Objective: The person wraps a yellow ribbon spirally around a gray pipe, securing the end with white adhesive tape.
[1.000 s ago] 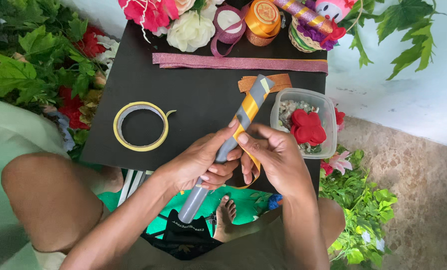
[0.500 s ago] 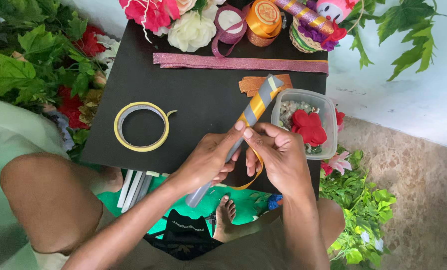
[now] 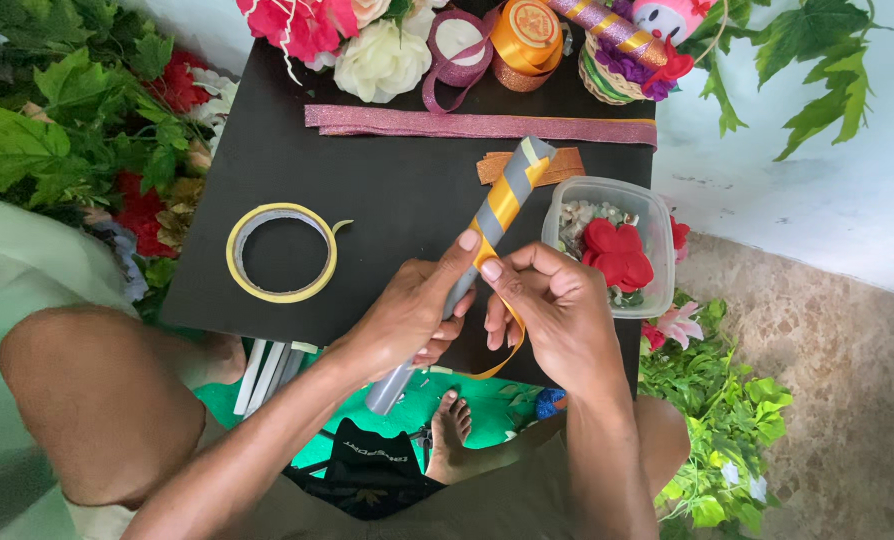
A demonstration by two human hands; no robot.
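The grey tube (image 3: pixel 487 235) lies on a slant over the black board (image 3: pixel 387 200), its long axis running from the lower end near the person's lap up and away to its wrapped top end, which sits just beside the clear plastic container (image 3: pixel 647 215). An orange ribbon (image 3: pixel 502 205) winds around the upper half of the tube in a spiral, grey showing between the turns; its loose tail hangs down in a curve below the hands, off the near edge of the board.

The left hand (image 3: pixel 407 315) closes around the middle of the tube from the side farther from the container, fingers curled about it and the thumb laid up along it to the lowest turn of ribbon. The right hand (image 3: pixel 557 310) comes in from the container side, its fingertips (image 3: pixel 492 270) pinched narrowly on the ribbon where it leaves the tube. So the ribbon's working point lies between the two thumbs, and both hands are on it; the right is the one holding the free strip.

Across the board from the container lies a yellow tape roll (image 3: pixel 282 252), flat and well apart from the tube. Behind the tube's top, a pink glitter strip (image 3: pixel 467 125) runs along the board.
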